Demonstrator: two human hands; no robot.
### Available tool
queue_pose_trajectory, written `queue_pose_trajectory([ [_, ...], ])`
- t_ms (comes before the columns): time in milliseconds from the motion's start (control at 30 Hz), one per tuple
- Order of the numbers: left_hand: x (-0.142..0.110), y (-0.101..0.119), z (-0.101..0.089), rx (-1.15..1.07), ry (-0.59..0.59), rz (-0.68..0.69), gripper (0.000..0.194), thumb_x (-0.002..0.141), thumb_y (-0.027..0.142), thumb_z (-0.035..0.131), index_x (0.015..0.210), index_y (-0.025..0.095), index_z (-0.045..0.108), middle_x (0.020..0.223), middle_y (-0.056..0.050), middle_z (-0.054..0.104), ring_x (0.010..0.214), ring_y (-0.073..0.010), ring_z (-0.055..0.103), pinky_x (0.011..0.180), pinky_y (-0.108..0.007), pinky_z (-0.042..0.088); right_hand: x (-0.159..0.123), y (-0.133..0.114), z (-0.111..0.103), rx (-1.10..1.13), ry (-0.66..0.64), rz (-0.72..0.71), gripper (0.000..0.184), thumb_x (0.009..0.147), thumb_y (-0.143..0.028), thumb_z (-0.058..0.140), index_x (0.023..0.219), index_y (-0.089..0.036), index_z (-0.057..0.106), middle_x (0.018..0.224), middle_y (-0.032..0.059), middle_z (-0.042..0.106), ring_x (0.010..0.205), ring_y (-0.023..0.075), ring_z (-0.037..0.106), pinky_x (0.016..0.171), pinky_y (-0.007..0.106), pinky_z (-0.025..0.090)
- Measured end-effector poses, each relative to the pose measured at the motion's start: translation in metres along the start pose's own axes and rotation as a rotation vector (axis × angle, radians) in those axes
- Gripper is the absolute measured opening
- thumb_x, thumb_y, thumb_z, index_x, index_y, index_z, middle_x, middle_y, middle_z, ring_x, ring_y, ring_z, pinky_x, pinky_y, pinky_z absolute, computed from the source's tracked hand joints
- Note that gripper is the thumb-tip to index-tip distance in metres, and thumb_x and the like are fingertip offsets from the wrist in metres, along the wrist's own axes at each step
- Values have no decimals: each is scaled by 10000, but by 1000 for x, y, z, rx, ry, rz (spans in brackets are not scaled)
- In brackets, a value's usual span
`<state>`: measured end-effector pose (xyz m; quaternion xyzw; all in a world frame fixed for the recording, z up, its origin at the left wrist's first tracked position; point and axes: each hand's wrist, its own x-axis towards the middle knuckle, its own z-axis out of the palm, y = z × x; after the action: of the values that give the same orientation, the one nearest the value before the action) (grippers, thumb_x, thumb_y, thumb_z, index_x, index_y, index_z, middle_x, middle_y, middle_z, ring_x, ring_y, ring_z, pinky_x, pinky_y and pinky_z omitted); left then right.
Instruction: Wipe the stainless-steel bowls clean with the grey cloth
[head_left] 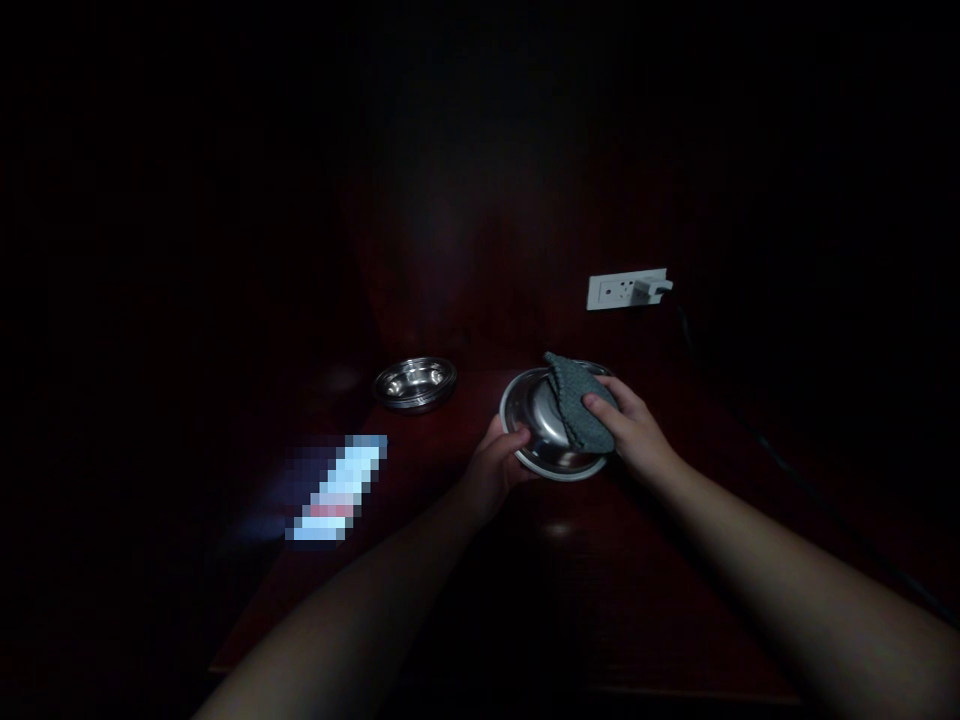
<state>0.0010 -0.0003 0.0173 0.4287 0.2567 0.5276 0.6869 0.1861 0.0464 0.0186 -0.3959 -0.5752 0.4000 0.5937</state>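
A dark, reddish room surrounds the scene, with light falling mainly on the bench [472, 395] and the lower part of the wall [487, 270] behind it; the right side of the bench is lost in shadow. A white socket plate [611, 292] is set in the wall above the back edge, right of centre, with a white plug [654, 290] seated at its right end. A dark cord [780, 455] runs obliquely down the right side. Near the back left corner of the bench stand shiny metal dishes [415, 385], apparently nested, as several rims show. A bright panel [341, 495], blurred into coarse squares, lies along the left edge, nearer the front than the dishes. The metal bowl [536, 410], broad-rimmed and tilted, is held toward the back edge, to the right of the dishes and well apart from them; whether it touches the bench cannot be told. The left hand [491, 470] grips its near left rim, thumb lapped over the metal and the other fingers partly hidden beneath. The right hand [634, 430] holds a grey-green cloth [577, 400], folded or bunched, against the right part of the bowl, thumb uppermost and fingers closed around the fabric. Both bare forearms extend over the front edge.
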Motion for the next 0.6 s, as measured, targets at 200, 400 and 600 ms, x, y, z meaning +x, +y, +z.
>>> queue_pose_trajectory([
  [200, 0, 0, 0, -12, -11, 5, 511, 729, 307, 627, 1209, 218, 477, 1210, -108, 580, 1021, -283, 602, 768, -428, 539, 1, -1, 1, 26, -3, 13, 425, 653, -486, 721, 974, -231, 611, 913, 29, 640, 804, 210, 597, 717, 345, 483],
  [400, 1, 0, 0, 4, 1, 11, 511, 735, 308, 619, 1216, 223, 471, 1230, -107, 567, 1035, -286, 595, 745, -410, 545, 0, 0, 2, -3, 18, -19, 517, 649, -509, 714, 1070, -244, 573, 1065, 58, 631, 948, 252, 602, 825, 404, 486],
  [600, 1, -1, 0, -1, -3, 23, 468, 758, 305, 593, 1199, 209, 471, 1200, -107, 580, 1023, -277, 598, 733, -394, 545, 0, 1, 2, -7, 9, 13, 549, 650, -528, 709, 1088, -226, 572, 1056, 69, 639, 941, 258, 613, 848, 422, 488],
])
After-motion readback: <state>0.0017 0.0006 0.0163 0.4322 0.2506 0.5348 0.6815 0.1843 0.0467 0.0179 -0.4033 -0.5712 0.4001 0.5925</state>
